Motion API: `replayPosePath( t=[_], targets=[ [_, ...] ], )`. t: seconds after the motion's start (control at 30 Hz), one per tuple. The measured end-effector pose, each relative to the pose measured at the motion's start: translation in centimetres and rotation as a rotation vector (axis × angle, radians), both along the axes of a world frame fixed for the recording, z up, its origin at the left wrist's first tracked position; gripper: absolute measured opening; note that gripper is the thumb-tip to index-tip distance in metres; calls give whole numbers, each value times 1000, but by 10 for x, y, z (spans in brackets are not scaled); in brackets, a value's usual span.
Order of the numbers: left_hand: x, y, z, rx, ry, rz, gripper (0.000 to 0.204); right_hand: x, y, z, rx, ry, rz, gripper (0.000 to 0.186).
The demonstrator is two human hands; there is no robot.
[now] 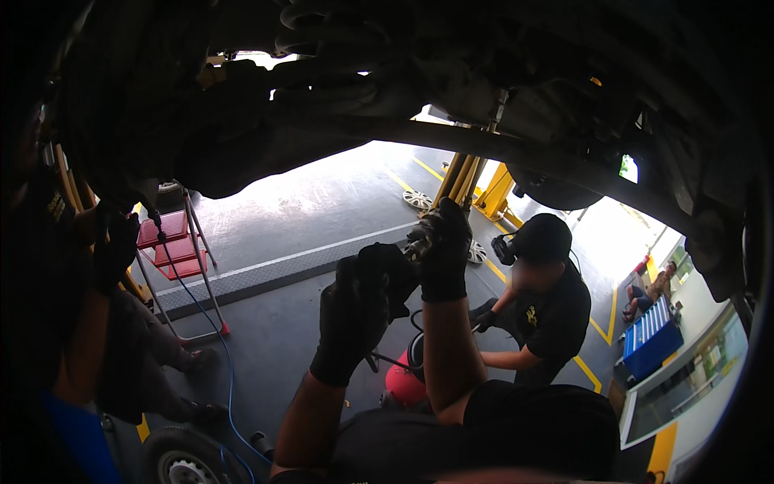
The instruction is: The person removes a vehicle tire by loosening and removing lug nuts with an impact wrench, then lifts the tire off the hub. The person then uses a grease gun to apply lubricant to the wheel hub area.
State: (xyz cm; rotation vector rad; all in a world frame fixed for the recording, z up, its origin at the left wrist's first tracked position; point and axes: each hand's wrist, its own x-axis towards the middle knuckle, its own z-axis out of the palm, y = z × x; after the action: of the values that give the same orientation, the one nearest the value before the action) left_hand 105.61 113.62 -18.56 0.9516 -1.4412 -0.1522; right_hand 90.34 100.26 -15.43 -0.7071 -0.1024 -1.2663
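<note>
Both my hands wear black gloves and are raised under a dark vehicle underbody (339, 121). My left hand (351, 319) is closed on a dark, blocky object (391, 270) whose kind the shadow hides. Just right of it and slightly higher, my right hand (447, 246) has curled fingers around a small, partly shiny piece (417, 242) that I cannot make out. The two hands are close together, with the dark object between them.
A co-worker in a black cap (548, 306) bends beside a red tank (405, 385). At left, another person's gloved hand (121, 242) is near a tool with a blue hose (197, 302). Around stand a red step ladder (179, 246), a wheel (181, 460) and a blue tool cabinet (651, 340).
</note>
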Motion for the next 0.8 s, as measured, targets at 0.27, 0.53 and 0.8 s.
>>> replayPosePath(
  t=[0.27, 0.53, 0.8],
  targets=[
    [0, 6, 5, 95, 83, -78, 15, -2, -9, -5, -88, 0, -15, 27],
    [-1, 16, 19, 29, 38, -1, 23, -3, -10, -10, -12, -7, -130, 22],
    [1, 11, 12, -6, -30, 37, 22, -4, -7, -9, -9, -21, -25, 24]
  ],
)
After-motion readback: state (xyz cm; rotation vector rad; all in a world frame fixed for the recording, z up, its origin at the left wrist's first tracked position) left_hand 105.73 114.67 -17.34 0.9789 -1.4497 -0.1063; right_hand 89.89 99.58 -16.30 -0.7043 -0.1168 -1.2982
